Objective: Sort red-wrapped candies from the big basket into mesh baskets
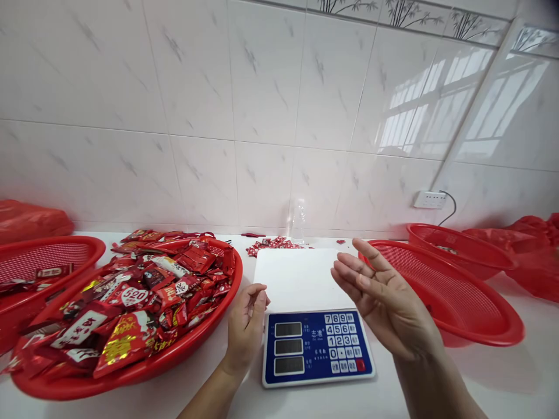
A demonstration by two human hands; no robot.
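A white scale [301, 279] with a blue keypad panel stands in the middle, its plate bare and its displays dark. Just left of it is my left hand [247, 326], fingers curled inward near the plate's edge; what they hold, if anything, is hidden. My right hand [384, 297] is raised over the scale's right side, palm showing and fingers spread, with nothing in it. On the left, a red basket [231, 291] is heaped with red-wrapped snack packets [131, 297]. To the right is a red basket [471, 302] with little visible inside.
Another red basket [87, 250] with some packets sits at far left, near a red bag [35, 220]. Small red-and-white packets [275, 243] lie behind the scale. A farther red basket [471, 250] and red bags [528, 250] are at right, below a wall socket [430, 199].
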